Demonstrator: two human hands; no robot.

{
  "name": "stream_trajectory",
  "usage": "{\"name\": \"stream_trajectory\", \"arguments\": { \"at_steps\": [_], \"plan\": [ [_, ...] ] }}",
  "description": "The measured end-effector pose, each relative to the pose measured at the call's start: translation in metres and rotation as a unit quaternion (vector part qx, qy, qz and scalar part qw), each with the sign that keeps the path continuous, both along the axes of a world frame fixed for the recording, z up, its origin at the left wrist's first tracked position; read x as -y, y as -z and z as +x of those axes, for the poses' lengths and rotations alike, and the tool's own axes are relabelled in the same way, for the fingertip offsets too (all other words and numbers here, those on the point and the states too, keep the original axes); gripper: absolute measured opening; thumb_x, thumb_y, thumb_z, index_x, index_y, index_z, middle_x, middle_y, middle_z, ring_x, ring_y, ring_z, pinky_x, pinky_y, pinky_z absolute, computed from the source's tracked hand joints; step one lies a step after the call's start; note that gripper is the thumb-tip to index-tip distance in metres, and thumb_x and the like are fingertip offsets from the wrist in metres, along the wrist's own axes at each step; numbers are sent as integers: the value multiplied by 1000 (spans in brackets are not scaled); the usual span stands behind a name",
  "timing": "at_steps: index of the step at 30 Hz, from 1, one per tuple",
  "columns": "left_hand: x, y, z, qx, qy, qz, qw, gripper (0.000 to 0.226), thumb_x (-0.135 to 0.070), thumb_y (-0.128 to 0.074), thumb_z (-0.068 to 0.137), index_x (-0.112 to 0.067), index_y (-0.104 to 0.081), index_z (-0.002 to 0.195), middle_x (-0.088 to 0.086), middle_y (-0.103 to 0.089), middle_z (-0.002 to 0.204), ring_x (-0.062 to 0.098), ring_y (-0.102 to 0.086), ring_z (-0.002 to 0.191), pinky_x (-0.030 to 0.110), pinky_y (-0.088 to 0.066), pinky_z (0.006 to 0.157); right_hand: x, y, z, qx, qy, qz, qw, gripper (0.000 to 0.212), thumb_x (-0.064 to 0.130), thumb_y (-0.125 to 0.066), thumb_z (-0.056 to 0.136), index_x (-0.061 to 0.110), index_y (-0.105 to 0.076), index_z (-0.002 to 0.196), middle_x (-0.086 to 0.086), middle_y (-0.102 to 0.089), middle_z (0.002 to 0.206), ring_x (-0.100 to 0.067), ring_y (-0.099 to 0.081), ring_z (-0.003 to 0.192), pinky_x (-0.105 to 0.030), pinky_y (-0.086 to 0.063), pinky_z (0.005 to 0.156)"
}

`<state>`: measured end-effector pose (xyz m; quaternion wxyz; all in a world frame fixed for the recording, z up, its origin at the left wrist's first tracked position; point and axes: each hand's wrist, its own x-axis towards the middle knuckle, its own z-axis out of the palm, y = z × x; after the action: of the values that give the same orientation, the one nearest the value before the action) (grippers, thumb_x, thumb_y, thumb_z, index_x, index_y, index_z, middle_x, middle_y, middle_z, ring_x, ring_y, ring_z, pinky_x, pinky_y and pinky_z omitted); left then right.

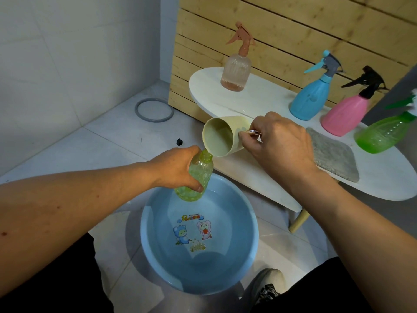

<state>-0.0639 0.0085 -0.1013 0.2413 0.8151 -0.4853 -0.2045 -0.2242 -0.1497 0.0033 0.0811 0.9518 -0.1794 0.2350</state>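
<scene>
Above the far rim of the blue basin (144, 224), the left hand (178, 170) keeps its grip wrapped round the open green bottle (200, 175), while the right hand (279, 141) has its grip closed on the cream cup (223, 136) and tips it to the bottle's mouth, so spills probably fall into the basin.

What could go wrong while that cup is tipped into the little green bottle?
1. The rim of the cup is far wider than the neck of the green bottle, so liquid may run down the outside.
2. That neck sits near the far edge of the basin, so a spill might land on the floor tiles rather than in it.
3. The left hand grips the bottle at a tilt; if it gets wet, it could slip.
</scene>
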Motion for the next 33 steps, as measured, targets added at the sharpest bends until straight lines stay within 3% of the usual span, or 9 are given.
{"name": "stream_trajectory", "arguments": {
  "at_steps": [7, 20, 25, 30, 33],
  "plan": [
    [-1, 0, -1, 2, -6, -4, 1000, 84, -49, -92, 65, -26, -47, 131, -9, -59, 111, 15, -59, 98, 26, -51, 75, 0, 0, 0, 3, 4, -22, 1000, 33, 44, -53, 98, 15, -64, 85, -3, -56, 80, -22, -50, 68, -31, -34, 53],
    [0, 0, -1, 5, -9, 1, 1000, 85, -51, -92, 64, -26, -47, 132, -8, -60, 112, 17, -60, 99, 33, -56, 81, -4, 1, 1, -4, 1, -40, 999, 35, 47, -51, 99, 17, -65, 88, -1, -55, 80, -19, -51, 68, -34, -44, 51],
    [0, -1, -2, -2, -8, -2, 1000, 84, -49, -92, 65, -25, -47, 132, -9, -59, 111, 16, -59, 98, 29, -54, 79, -4, 1, 1, 0, -2, -53, 999, 34, 46, -52, 99, 17, -65, 86, 0, -52, 78, -18, -47, 66, -30, -35, 49],
    [1, 0, -1, -15, -10, -12, 1000, 83, -47, -93, 66, -25, -48, 132, -9, -59, 111, 15, -59, 98, 26, -52, 75, -4, 1, 1, 0, -9, -57, 998, 35, 48, -51, 100, 17, -66, 90, 0, -54, 80, -18, -50, 68, -34, -46, 50],
    [1, 0, 0, -16, -12, -14, 1000, 80, -47, -93, 65, -26, -48, 129, -11, -58, 107, 14, -59, 96, 21, -47, 68, -5, 1, 1, 2, -10, -71, 997, 35, 47, -51, 100, 16, -66, 90, -1, -54, 80, -19, -50, 68, -31, -41, 48]
  ]
}}
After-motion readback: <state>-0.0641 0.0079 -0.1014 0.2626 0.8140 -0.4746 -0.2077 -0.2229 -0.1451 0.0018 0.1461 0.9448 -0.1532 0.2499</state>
